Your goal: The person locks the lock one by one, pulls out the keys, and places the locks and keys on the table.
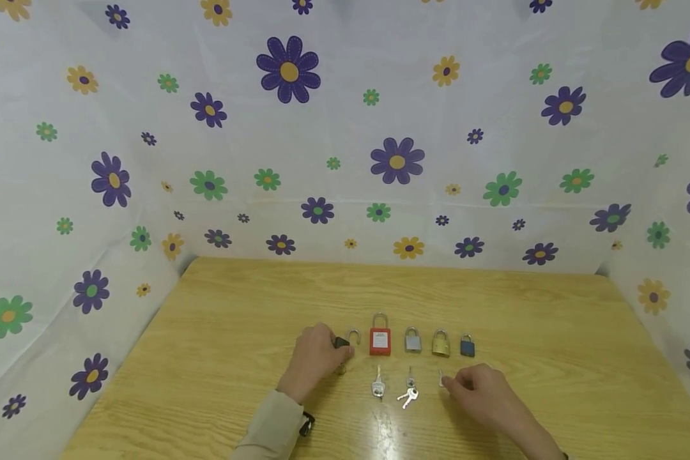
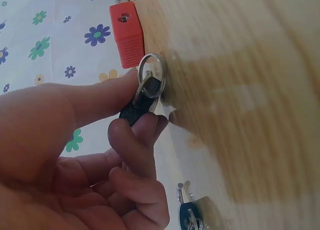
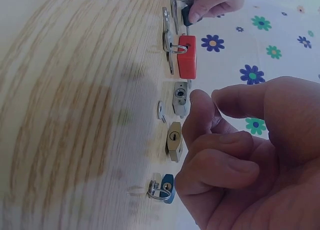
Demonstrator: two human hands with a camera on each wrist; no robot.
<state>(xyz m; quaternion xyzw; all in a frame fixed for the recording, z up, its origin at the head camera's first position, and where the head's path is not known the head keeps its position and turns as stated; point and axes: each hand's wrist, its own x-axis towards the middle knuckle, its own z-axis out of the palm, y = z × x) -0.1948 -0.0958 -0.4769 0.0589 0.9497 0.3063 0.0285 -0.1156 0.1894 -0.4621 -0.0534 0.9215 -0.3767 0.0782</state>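
1. Between thumb and bent forefinger of the left hand (image 1: 317,359), firmly pinched, sits a black padlock (image 1: 342,343); a key ring (image 2: 163,74) dangles at those fingertips.
2. Right at the thumb tip of the right hand (image 1: 483,391) lies a small silver key (image 1: 441,375); thumb and loosely bent forefinger part slightly, nothing visible between.
3. Beyond the right fingers: a brass padlock (image 1: 441,345) and a blue padlock (image 1: 467,347).

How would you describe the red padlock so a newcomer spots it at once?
Start at the wooden table and find the left hand. Just to the right of that hand, before the silver padlock, sits the red padlock. Unlike its neighbours, it has a bright red body with a white label.
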